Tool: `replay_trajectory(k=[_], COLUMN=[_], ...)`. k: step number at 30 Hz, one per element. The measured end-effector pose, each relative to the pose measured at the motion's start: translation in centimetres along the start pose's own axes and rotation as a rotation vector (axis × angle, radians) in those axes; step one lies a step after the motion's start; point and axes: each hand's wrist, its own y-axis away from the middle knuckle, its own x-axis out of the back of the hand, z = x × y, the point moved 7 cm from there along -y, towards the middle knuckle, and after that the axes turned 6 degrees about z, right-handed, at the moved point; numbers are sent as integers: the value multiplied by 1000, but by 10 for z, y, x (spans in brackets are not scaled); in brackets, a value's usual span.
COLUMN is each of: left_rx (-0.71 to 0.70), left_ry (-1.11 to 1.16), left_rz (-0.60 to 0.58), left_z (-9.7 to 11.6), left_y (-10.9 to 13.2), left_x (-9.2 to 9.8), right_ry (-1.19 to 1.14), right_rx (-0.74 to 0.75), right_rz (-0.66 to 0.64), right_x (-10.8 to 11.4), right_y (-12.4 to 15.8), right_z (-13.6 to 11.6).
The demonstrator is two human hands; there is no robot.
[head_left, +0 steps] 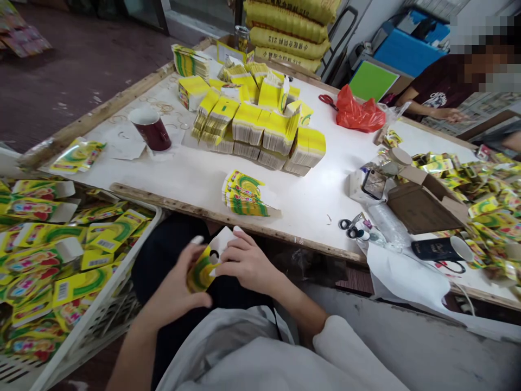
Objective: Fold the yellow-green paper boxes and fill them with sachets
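Note:
Over my lap, below the table's near edge, both hands grip one small yellow-and-green carton (208, 260) with a white flap. My left hand (179, 285) pinches its lower left side, thumb across the printed face. My right hand (244, 260) is closed on its right side and flap. A short stack of flat cartons (244, 194) lies on the white table (195, 174) just beyond my hands. Further back stand many bundled flat cartons (252, 127).
A white crate (101, 309) at my left holds several folded cartons. On the table are a dark red mug (152, 129), scissors (352, 228), a phone (373, 183), a brown cardboard box (423, 203) and a red bag (356, 113). Another person sits at the far right (443, 89).

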Motion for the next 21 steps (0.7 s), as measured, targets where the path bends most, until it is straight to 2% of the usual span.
replay_trajectory(k=[2,5,6,7,9,11,13,16,18,21], left_rx=[-33,-151,-197,-244,-337,-416,-465,-464,-415,-354], left_ry=[-254,-475,-522,-561,-614,-643,-654,-665,-661,-633], left_rz=[-73,56,104,136,155,142,142,147,103,53], left_z=[-2,3,4,6,9,11,13,13,8,-5], left_y=[6,15,18,20,25,29,31,31,28,22], left_x=[-21,-35,-37,-39,-44,-47,-48,-45,-46,-47], right_ry=[-55,-268,-415,-603,-1014,-1274,-1321,-1231,-1120,-761], right_rx=[-93,-515,-664,-793,-947,-980,-961,-906,-805,-580], right_rz=[157,510,561,545,361,158,84,109,114,49], right_x=[0,-2,-9,-22,-51,-68,-71,-68,-62,-51], right_y=[1,15,21,25,25,23,23,25,24,20], right_z=[1,26,35,41,40,30,28,33,30,16])
